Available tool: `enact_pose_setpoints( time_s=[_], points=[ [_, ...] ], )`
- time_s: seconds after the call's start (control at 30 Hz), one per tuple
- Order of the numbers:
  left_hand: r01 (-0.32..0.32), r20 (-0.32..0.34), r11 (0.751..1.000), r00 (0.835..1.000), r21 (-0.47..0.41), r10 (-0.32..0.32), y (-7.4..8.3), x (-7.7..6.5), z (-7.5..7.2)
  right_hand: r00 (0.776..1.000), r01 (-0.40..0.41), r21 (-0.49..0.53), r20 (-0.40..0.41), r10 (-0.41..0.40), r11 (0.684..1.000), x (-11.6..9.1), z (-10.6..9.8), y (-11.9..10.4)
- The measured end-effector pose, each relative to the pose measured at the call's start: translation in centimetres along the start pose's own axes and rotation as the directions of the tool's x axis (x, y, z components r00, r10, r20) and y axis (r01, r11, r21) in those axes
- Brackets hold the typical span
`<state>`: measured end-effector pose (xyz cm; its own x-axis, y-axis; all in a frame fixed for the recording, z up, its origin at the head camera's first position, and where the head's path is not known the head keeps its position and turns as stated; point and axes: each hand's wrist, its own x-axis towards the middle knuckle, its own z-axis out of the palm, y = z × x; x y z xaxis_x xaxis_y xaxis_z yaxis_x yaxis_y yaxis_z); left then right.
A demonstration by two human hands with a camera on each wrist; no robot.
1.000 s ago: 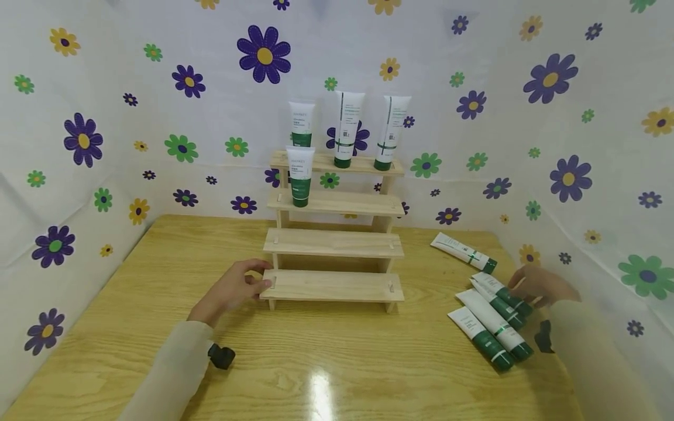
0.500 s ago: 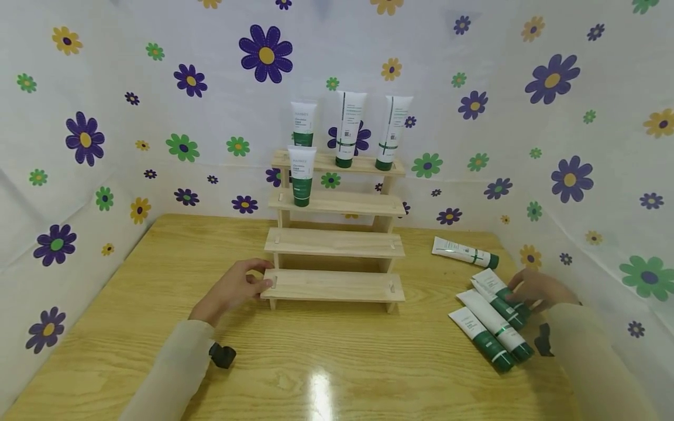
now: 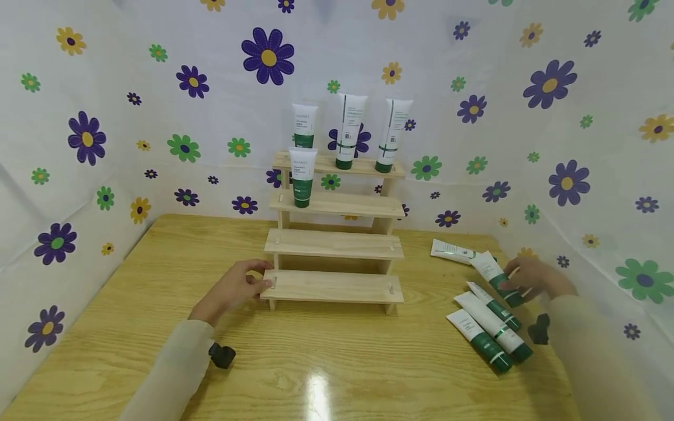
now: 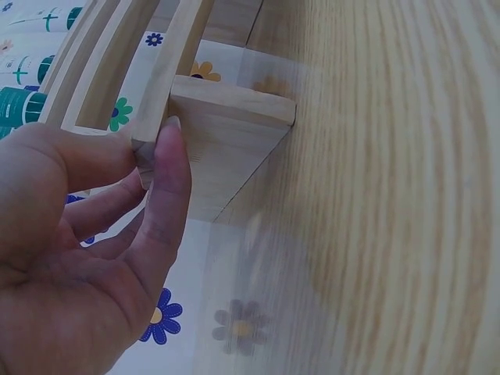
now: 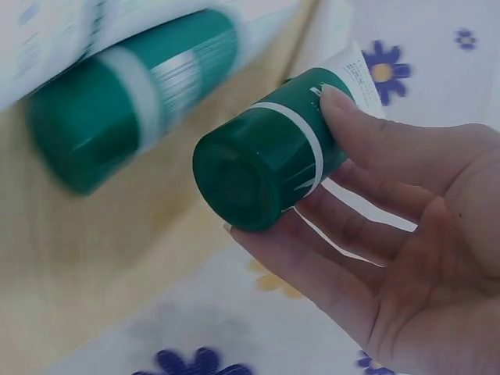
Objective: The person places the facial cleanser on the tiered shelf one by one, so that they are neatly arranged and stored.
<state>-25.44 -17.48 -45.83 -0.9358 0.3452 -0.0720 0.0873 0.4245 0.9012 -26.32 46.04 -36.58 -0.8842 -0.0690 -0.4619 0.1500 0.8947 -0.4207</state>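
My left hand (image 3: 237, 287) pinches the left end of the lowest step of a wooden tiered stand (image 3: 332, 286); in the left wrist view thumb and fingers close on the board's corner (image 4: 148, 141). At the right, my right hand (image 3: 537, 278) grips a white-and-green squeeze tube (image 3: 495, 278) near its green cap. The right wrist view shows this tube (image 5: 269, 152) between thumb and fingers, cap toward the camera. Beside it on the table lie several similar tubes (image 3: 481, 342), and another tube (image 3: 450, 250) lies behind, partly covered by the held one.
Three tubes stand upright, caps down, on the stand's top step (image 3: 363, 166). One more tube (image 3: 302, 178) stands at the left of the step below. Flower-printed white cloth (image 3: 210, 117) surrounds the wooden table (image 3: 263, 362) at the back and sides.
My right hand has lifted one tube from the group and drawn it back, away from the others. The rear tube has turned slightly. My left hand stays on the stand.
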Motion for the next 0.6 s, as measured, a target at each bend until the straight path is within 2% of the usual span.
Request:
enact_pose_setpoints(
  time_s=[0.3, 0.6],
  points=[
    [0.021, 0.001, 1.0, 1.0, 0.013, -0.021, 0.1, 0.1, 0.0, 0.996, 0.087, 0.024, -0.03, -0.087, 0.996, 0.1, -2.0, -3.5],
    [0.008, 0.001, 1.0, 1.0, 0.013, -0.008, 0.0, 0.0, -0.1, 0.983, 0.151, 0.027, -0.114, -0.147, 0.988, 0.0, -2.5, -7.9]
  ],
)
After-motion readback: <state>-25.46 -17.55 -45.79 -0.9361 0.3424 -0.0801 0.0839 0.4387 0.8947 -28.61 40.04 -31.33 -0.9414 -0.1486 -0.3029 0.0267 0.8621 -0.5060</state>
